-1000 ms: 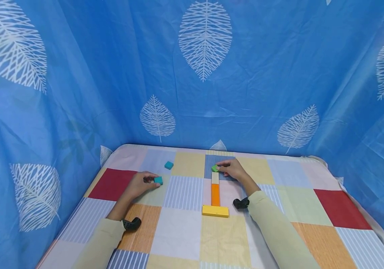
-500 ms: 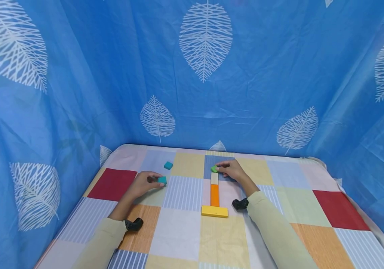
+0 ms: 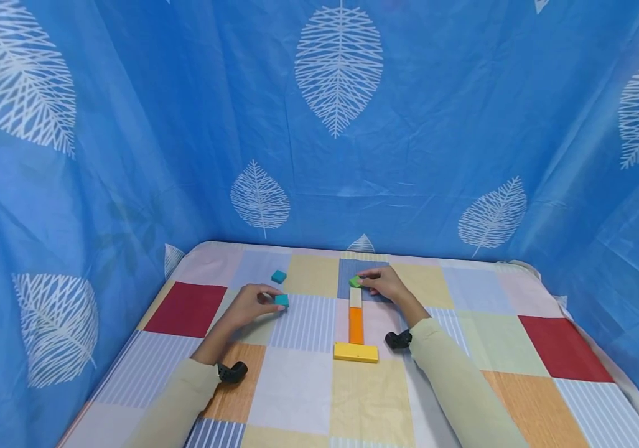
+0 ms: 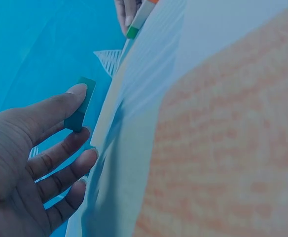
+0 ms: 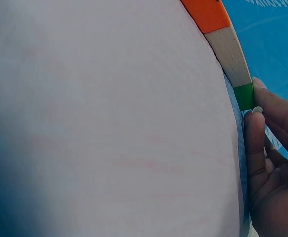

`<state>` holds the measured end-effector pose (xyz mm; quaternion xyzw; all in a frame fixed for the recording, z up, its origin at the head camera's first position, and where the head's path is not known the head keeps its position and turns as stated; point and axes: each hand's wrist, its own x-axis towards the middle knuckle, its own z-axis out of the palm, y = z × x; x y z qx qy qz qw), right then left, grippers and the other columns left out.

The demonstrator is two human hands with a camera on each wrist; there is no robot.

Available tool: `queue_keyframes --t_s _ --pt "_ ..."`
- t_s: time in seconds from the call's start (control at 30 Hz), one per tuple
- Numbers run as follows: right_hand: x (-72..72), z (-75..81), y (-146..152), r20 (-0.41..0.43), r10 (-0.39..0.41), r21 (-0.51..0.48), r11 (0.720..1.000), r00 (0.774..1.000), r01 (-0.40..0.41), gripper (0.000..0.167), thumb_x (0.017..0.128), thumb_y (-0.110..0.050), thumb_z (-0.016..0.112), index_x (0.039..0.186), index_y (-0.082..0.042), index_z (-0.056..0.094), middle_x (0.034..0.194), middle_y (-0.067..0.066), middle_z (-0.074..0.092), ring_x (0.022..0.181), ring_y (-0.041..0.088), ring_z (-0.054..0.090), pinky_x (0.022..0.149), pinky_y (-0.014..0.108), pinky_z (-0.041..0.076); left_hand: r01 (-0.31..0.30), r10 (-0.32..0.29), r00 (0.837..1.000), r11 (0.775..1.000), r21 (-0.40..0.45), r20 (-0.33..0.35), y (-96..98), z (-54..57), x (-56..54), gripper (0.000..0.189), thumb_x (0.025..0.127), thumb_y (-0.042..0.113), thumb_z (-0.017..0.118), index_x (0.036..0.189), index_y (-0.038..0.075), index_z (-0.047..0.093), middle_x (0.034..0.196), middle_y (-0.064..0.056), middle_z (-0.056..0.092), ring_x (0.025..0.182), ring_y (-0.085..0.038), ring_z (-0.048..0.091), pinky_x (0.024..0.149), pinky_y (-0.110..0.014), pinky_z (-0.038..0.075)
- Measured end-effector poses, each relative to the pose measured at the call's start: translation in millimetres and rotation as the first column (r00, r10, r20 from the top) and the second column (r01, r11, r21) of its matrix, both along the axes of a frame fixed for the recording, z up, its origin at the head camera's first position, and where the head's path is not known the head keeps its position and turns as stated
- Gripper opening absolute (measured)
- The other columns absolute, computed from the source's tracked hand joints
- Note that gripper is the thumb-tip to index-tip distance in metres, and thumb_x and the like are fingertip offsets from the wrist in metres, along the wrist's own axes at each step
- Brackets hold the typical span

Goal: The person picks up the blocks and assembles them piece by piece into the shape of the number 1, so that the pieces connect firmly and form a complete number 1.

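Head view, block row: the orange rectangular wooden block (image 3: pixel 356 326) is the landmark; a long yellow bar-shaped block (image 3: pixel 355 352) lies crosswise at its near end, a pale bare-wood block (image 3: pixel 356 298) at its far end, a small green block (image 3: pixel 355 282) past that.
Head view, loose teal: a small teal block (image 3: pixel 279 276) lies left of and farther than the orange block; the left hand (image 3: pixel 247 306) is near, so a careless sweep could knock it.
Head view, both hands: left of the orange block, the left hand pinches a matching teal piece (image 3: pixel 282 300); beyond the orange block, the right hand (image 3: pixel 387 283) pinches the green block.
Left wrist view, teal risk: the piece appears raised; if the thumb eased, it could twist or drop.
Left wrist view, left grip: thumb and finger close to the piece's width; other fingers loosely bent, any contact unclear.
Right wrist view, green risk: the green block meets the pale one; a sideways nudge might skew the row beyond the orange block.
Right wrist view, right grip: thumb and fingertip narrowed onto the green block.
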<state>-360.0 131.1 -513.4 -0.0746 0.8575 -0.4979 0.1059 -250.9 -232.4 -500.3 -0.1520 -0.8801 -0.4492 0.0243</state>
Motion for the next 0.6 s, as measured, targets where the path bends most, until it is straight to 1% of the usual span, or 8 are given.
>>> queue_keyframes --t_s 0.23,0.37,0.6 --pt "-1.0 -0.2 1.5 -0.01 0.022 -0.019 1.0 1.0 -0.022 0.032 0.095 -0.017 0.073 0.123 -0.002 0.073 0.107 0.014 0.067 0.067 0.014 0.058 0.062 0.023 0.054 0.032 -0.032 0.999 0.999 -0.001 -0.022 12.1 0.2 -7.0 0.031 0.085 0.015 0.084 0.112 0.002 0.077 0.103 -0.01 0.074 0.085 -0.02 0.066 0.076 -0.03 0.056" --pt "-0.9 -0.3 1.1 -0.008 0.015 -0.018 1.0 1.0 -0.015 0.032 0.095 -0.018 0.074 0.122 -0.002 0.073 0.108 0.014 0.068 0.068 0.014 0.058 0.062 0.024 0.053 0.042 -0.042 0.998 0.999 -0.003 -0.039 19.8 1.4 -9.8 0.031 0.085 0.016 0.084 0.112 0.002 0.077 0.102 -0.01 0.074 0.085 -0.02 0.066 0.076 -0.031 0.056" --pt "-1.8 -1.9 0.2 -0.005 0.004 -0.023 1.0 1.0 -0.004 0.031 0.095 -0.017 0.073 0.122 -0.003 0.073 0.11 0.014 0.069 0.068 0.014 0.058 0.062 0.023 0.053 0.056 -0.056 0.998 0.998 -0.017 -0.041 33.0 3.8 -15.4 0.031 0.086 0.016 0.083 0.114 0.003 0.076 0.105 -0.01 0.074 0.083 -0.019 0.065 0.076 -0.031 0.055"
